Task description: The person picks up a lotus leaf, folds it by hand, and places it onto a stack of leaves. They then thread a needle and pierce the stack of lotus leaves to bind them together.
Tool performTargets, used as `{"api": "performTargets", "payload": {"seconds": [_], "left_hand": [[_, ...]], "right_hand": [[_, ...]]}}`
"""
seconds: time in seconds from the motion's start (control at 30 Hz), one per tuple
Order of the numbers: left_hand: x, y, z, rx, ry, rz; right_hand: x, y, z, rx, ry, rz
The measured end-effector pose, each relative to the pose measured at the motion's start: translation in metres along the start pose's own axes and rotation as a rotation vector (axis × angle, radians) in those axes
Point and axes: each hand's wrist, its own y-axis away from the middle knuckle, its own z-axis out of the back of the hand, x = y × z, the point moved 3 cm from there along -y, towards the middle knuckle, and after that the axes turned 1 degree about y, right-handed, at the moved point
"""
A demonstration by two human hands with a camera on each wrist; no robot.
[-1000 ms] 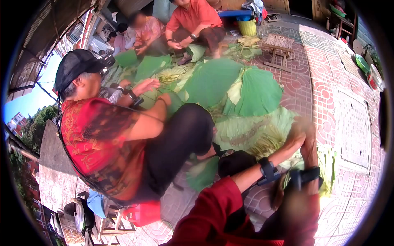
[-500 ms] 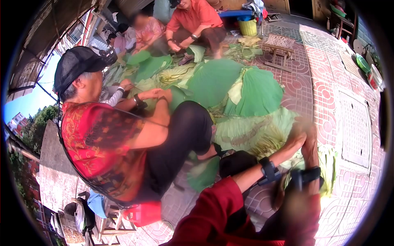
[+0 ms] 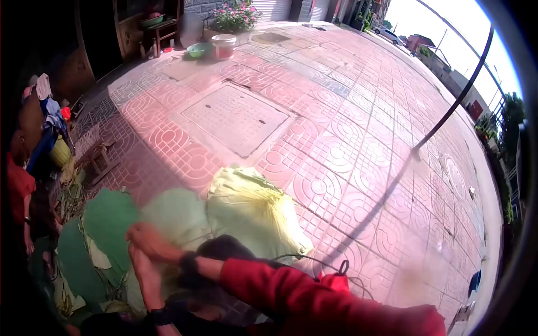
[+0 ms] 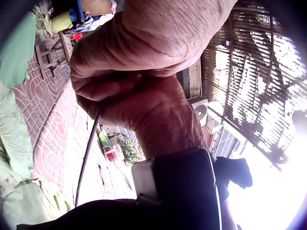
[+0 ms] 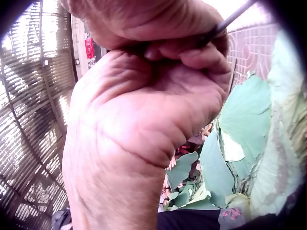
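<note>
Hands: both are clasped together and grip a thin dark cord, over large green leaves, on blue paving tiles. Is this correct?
Only the colour is wrong: the paving tiles are red, not blue, as the head view shows. The rest stands: the left hand and the right hand are clasped together and grip a thin dark cord, over large green leaves.

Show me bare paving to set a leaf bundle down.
Free in the head view: the tiles right of the bundle, out past the cable; also between manhole cover and basin. Crowded: the leaf pile and stool on the left.
</note>
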Motion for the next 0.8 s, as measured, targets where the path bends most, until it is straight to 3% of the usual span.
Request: {"api": "performTargets", "payload": {"seconds": [0.03,0.1,0.2,0.33,0.57,0.8], "left_hand": [[0.001,-0.010,0.004,0.031,-0.192,0.035],[0.002,-0.008,0.002,0.071,-0.196,0.025],[-0.007,0.003,-0.008,0.115,-0.152,0.015],[-0.011,0.004,-0.019,0.177,-0.120,0.011],[-0.005,-0.003,-0.041,0.072,-0.037,0.131],[0.014,-0.019,-0.040,0.098,0.023,0.103]], "right_hand": [[0.004,0.002,0.005,-0.083,0.013,0.136],[-0.001,0.011,0.003,-0.236,0.046,0.401],[-0.018,-0.006,-0.003,-0.199,0.092,0.131],[-0.022,-0.011,0.005,-0.222,0.141,0.126],[-0.017,-0.012,0.027,-0.236,0.056,0.186],[0.000,-0.008,0.044,-0.202,0.098,0.127]]}}
